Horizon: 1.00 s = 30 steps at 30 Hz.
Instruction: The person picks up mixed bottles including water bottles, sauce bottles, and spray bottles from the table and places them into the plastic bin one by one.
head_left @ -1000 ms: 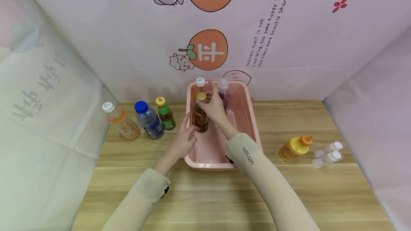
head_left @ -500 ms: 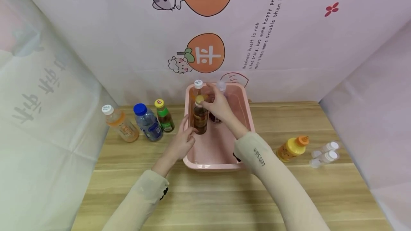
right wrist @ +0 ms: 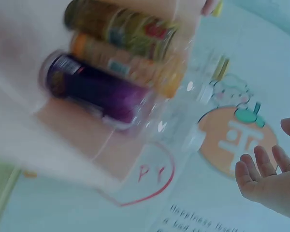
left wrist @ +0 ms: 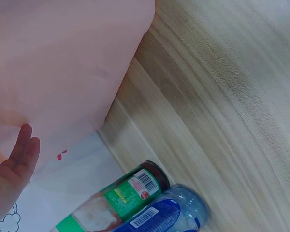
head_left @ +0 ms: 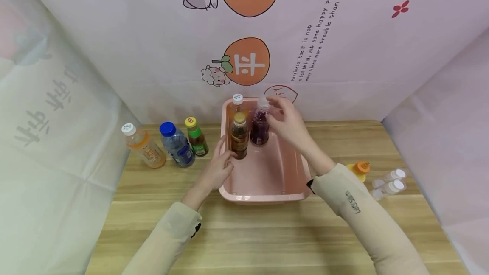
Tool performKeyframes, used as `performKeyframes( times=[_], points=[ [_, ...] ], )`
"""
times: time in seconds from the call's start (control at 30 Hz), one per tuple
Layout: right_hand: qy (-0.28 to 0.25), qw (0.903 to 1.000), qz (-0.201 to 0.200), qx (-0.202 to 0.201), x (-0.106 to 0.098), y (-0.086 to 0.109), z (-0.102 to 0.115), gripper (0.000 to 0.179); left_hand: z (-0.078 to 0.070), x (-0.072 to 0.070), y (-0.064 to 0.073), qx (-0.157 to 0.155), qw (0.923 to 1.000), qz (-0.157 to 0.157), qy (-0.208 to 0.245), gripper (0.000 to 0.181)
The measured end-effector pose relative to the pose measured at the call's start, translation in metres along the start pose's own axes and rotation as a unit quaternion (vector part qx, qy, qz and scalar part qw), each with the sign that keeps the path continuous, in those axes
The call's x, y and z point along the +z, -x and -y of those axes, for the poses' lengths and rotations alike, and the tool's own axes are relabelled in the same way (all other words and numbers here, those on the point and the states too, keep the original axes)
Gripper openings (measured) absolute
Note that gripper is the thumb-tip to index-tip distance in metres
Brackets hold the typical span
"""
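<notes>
Fingers of the right hand [head_left: 288, 124] are relaxed and slightly bent, with a wide gap before the thumb. From the head camera they overlap the cap of the purple bottle [head_left: 260, 130]; the right wrist view shows them apart from it. That bottle stands upright toward the back of the pink tub [head_left: 254, 181].

The left hand [head_left: 217, 169] holds the tub's left rim. From above, one finger crosses the rim close to the base of the amber bottle [head_left: 239, 141]; whether it touches the glass, I cannot tell. The left wrist view instead shows the outer wall, with two fairly straight fingers beside it and the rim out of sight.

Behind the amber bottle, an orange bottle [head_left: 237, 100] shows little more than its white cap from above; the right wrist view, though blurred, bares its body between the other two.

Left of the tub stand a green-labelled bottle [head_left: 198, 141], a blue-capped bottle [head_left: 178, 145] and a white-capped bottle [head_left: 147, 147]. Barcodes on the first two read clearly only from the left wrist.

Far right, a yellow bottle [head_left: 360, 169] is partly hidden by the right sleeve [head_left: 355, 203], near small clear bottles [head_left: 393, 186] with white caps.
</notes>
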State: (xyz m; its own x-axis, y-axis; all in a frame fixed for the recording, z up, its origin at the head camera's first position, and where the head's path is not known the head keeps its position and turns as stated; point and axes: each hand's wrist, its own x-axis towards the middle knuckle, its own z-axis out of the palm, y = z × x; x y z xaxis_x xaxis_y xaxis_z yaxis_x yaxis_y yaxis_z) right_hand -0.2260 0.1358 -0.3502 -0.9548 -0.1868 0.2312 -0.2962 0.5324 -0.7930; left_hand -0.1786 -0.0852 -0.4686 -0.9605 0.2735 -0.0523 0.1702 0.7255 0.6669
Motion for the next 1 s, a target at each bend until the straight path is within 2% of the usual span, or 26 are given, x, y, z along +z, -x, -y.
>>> performKeyframes(
  times=[0.13,0.27,0.47,0.57,0.83,1.0],
  points=[
    [0.015,0.9998,-0.005,0.011,-0.011,0.006,-0.020,0.048,0.000,0.000,0.000,0.000,1.0000,-0.001,0.001,0.028],
    [0.044,0.9987,-0.025,0.002,-0.014,0.014,-0.046,0.045,-0.001,0.001,-0.001,0.000,1.0000,0.000,0.000,0.028],
    [0.080,0.9952,-0.051,-0.023,-0.008,0.025,-0.080,0.041,-0.001,0.001,-0.001,-0.002,1.0000,0.003,0.002,0.030],
    [0.097,0.9938,-0.050,-0.018,-0.003,0.029,-0.092,0.042,0.000,0.001,-0.001,-0.006,1.0000,0.003,0.000,0.029],
    [0.042,0.9963,-0.070,0.027,0.005,0.033,-0.111,0.046,-0.002,0.000,0.000,-0.004,1.0000,0.001,0.000,0.028],
    [0.032,0.9972,-0.054,0.041,0.010,0.035,-0.117,0.052,-0.003,0.000,0.000,-0.003,1.0000,0.000,0.002,0.028]
  ],
)
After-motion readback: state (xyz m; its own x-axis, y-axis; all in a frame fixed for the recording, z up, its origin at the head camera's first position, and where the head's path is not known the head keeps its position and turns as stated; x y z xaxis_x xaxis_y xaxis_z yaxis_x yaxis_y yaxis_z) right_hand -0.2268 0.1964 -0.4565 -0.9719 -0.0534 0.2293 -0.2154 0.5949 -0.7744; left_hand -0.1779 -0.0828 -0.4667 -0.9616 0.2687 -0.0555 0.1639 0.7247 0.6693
